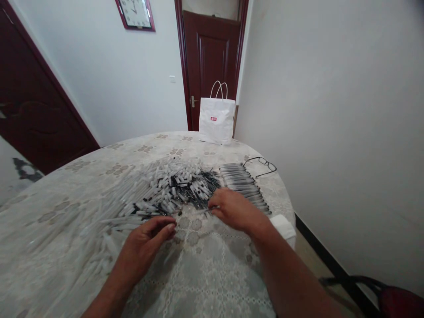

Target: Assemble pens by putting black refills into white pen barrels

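A big heap of pen parts lies on the table: clear plastic barrels [132, 194], whitish pieces [175, 165] and thin dark refills [210, 177]. At the heap's near right edge my right hand [228, 207] is closed on a slim pen part [203, 211], its tip pointing left. My left hand [152, 236] hovers by the near edge of the heap, thumb and fingertips brought together; whatever is between them is too small to make out. Beyond my right hand, assembled-looking pens [243, 181] with dark ends lie side by side in a row.
Folded glasses [261, 165] sit at the table's right edge. A white paper bag [217, 121] stands at the back. White tissue-like paper [284, 229] lies near my right forearm. The round table has a patterned cloth [212, 274], with a wall close on the right.
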{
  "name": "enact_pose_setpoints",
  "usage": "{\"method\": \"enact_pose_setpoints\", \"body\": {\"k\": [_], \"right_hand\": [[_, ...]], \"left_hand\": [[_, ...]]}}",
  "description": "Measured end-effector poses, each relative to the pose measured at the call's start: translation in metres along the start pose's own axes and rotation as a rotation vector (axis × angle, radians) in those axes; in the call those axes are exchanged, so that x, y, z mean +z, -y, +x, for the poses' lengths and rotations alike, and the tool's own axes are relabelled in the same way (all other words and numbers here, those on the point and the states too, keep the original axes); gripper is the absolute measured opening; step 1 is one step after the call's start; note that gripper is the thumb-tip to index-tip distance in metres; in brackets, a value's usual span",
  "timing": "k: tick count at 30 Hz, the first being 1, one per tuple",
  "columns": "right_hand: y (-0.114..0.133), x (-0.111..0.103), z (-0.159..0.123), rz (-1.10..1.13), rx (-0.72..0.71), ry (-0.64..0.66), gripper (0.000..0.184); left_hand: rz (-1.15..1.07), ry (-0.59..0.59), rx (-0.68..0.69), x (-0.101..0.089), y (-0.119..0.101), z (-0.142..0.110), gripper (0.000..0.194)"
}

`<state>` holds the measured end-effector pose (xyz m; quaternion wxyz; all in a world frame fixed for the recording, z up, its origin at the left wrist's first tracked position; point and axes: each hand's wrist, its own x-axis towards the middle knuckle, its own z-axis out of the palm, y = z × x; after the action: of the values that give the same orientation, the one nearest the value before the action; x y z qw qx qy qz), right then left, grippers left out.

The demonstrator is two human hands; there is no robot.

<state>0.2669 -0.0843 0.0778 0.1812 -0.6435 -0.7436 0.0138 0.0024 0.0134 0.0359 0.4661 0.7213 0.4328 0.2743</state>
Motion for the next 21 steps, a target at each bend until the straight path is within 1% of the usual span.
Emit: {"method": "enact_pose_setpoints", "body": {"k": [2,4,6,8,10,13,17,21], "right_hand": [[-0.032,-0.012,-0.012,-0.095,0.16,-0.045,0.015],[-0.067,-0.017,-0.024,-0.186,0.312,-0.049,0.018],[-0.095,-0.015,-0.034,-0.219,0.421,-0.021,0.02],[-0.112,-0.008,-0.04,-0.225,0.478,-0.009,0.023],[-0.117,0.0,-0.04,-0.235,0.495,0.011,0.025],[-0.111,0.007,-0.033,-0.26,0.516,0.06,0.026],[-0.103,0.008,-0.026,-0.285,0.55,0.098,0.029],[-0.105,0.008,-0.028,-0.278,0.564,0.125,0.027]], "left_hand": [[0.071,-0.053,0.038,-0.004,0.0,0.002,0.035],[0.137,-0.09,0.061,-0.01,0.002,0.004,0.036],[0.184,-0.126,0.071,-0.016,0.004,0.006,0.037],[0.224,-0.156,0.085,-0.02,0.007,0.008,0.038],[0.264,-0.166,0.105,-0.024,0.01,0.01,0.039],[0.322,-0.139,0.115,-0.028,0.013,0.011,0.043],[0.384,-0.094,0.087,-0.036,0.013,0.01,0.045],[0.418,-0.063,0.081,-0.045,0.012,0.008,0.043]]}}
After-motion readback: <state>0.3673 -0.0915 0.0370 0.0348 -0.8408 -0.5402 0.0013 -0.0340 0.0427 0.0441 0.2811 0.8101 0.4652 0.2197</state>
